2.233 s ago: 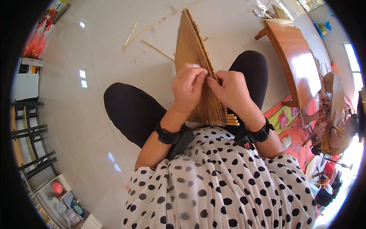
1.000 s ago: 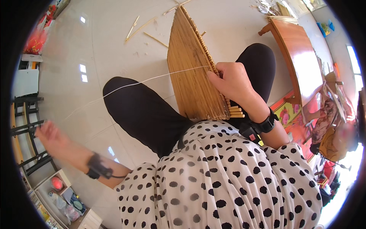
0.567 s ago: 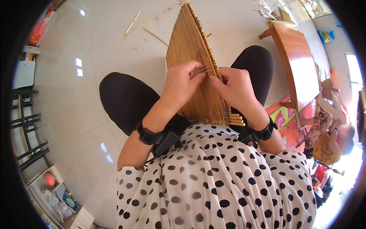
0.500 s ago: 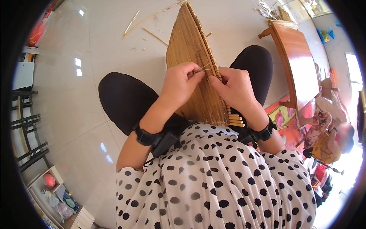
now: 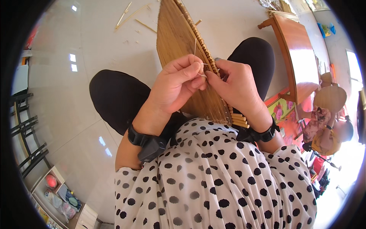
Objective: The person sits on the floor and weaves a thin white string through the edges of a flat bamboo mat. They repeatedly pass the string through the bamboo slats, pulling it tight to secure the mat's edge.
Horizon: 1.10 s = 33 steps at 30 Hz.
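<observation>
Slatted reed panel (image 5: 180, 40): is leaning at 12 o'clock between two black-clad knees (image 5: 120, 97); round stick ends (image 5: 206, 49) are lining its 3 o'clock edge

Left hand (image 5: 173, 78): is showing in front of the panel, to the 9 o'clock side of the other hand; thumb and forefinger are pinching a pale thread

Pale thread (image 5: 203, 73): is looping between the left fingertips and the panel's edge; a thin strand (image 5: 195, 45) is rising toward 12 o'clock, needle or thread, cannot tell

Right hand (image 5: 238, 81): is gripping the panel's edge, thumb on the face, other fingers curling behind, partly hidden

Floor: loose sticks (image 5: 145, 25) are lying at 11 o'clock

Varnished wooden table (image 5: 301, 53): is standing at 2 o'clock
</observation>
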Motion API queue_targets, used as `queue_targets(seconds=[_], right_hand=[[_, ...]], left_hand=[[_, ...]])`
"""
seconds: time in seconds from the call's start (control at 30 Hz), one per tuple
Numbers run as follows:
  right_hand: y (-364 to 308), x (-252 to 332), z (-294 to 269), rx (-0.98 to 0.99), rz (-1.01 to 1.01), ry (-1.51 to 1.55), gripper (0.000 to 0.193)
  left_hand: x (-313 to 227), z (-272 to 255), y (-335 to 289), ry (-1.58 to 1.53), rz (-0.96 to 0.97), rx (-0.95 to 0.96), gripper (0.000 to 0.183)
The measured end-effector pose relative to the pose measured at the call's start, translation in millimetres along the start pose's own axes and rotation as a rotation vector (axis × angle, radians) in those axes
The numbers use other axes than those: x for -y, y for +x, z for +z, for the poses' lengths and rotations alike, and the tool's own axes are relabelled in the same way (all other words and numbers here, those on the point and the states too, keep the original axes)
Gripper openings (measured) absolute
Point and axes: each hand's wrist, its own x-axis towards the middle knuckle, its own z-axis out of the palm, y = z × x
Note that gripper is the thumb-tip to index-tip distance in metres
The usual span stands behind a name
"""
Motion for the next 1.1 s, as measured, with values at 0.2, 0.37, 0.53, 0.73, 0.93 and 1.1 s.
queue_targets(seconds=[0.2,0.37,0.53,0.73,0.93,1.1], right_hand=[[3,-12,-4,0.047,-0.028,-0.010,0.029],[1,-4,-1,0.013,0.003,0.051,0.024],[3,-4,3,0.042,0.061,0.119,0.018],[3,0,7,0.031,0.077,0.138,0.015],[6,2,2,0.040,0.027,0.117,0.013],[7,8,4,0.029,0.030,0.161,0.014]], left_hand=[[-38,-4,-17,0.785,0.147,-0.246,0.014],[-62,-5,-41,1.130,0.414,-0.491,0.015],[-45,2,-38,1.239,0.453,-0.417,0.001],[-28,-1,-20,1.416,0.558,-0.345,0.012],[-27,-4,-19,1.524,0.546,-0.316,0.015],[-31,0,-26,1.580,0.566,-0.314,0.017]])
